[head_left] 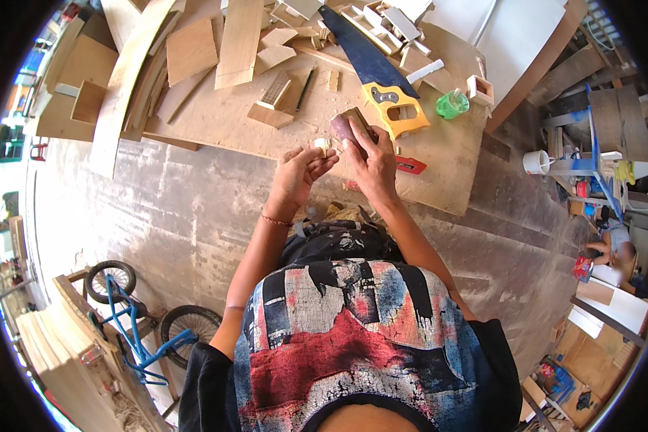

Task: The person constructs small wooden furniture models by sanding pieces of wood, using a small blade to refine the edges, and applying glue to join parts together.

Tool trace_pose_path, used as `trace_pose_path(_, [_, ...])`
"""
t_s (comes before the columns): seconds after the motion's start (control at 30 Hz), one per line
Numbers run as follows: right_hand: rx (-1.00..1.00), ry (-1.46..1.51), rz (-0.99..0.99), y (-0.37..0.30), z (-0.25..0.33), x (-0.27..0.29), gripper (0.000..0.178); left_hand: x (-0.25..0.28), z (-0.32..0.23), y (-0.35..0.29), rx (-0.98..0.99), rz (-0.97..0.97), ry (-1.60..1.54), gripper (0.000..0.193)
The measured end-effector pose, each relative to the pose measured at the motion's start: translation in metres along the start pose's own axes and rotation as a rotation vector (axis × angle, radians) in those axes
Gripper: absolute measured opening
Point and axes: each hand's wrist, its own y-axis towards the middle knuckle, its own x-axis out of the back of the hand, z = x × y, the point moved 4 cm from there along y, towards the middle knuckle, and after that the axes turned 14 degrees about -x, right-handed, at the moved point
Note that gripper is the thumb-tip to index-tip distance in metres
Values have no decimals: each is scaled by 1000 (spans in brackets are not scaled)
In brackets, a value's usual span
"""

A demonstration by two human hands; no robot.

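Observation:
Near the front edge of the wooden workbench (439, 173), my left hand (297, 176) pinches a small pale wooden piece (322, 147) between thumb and fingers. Just right of it, my right hand (373, 162) grips a sanding block (344, 129) with a reddish-brown face, tilted and apart from the wooden piece. Behind my right hand lies a handsaw (381, 79) with a dark blade and yellow handle. A flat red tool (410, 165), partly hidden by my right hand, rests to the right; its kind is unclear.
Several boards (133, 86) and wood offcuts (273, 101) cover the bench's left and back. A dark pencil (306, 88) lies among them. At the right stand a green cup (451, 105) and a small wooden box (480, 90). A blue bicycle (133, 327) is lower left; another person (615, 248) sits far right.

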Motion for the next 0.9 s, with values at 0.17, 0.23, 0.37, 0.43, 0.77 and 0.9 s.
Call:
trace_pose_path(0.17, [126, 88, 26, -10, 12, 1, 41, 22, 28, 16, 134, 107, -317, 13])
trace_pose_path(0.23, [149, 81, 22, -10, 12, 2, 41, 20, 28, 16, 182, 126, -334, 12])
trace_pose_path(0.37, [174, 53, 6, -7, 9, 3, 41, 0, 12, 6, 162, 214, -241, 12])
trace_pose_path(0.43, [173, 48, 14, -6, 9, 3, 41, 0, 9, 5, 119, 183, -178, 12])
trace_pose_path(0.77, [193, 13, 36, -9, 18, 3, 40, 5, 10, 7, 81, 168, -213, 11])
trace_pose_path(0.9, [195, 27, 58, -7, 17, -1, 39, 0, 4, 1, 89, 126, -233, 11])
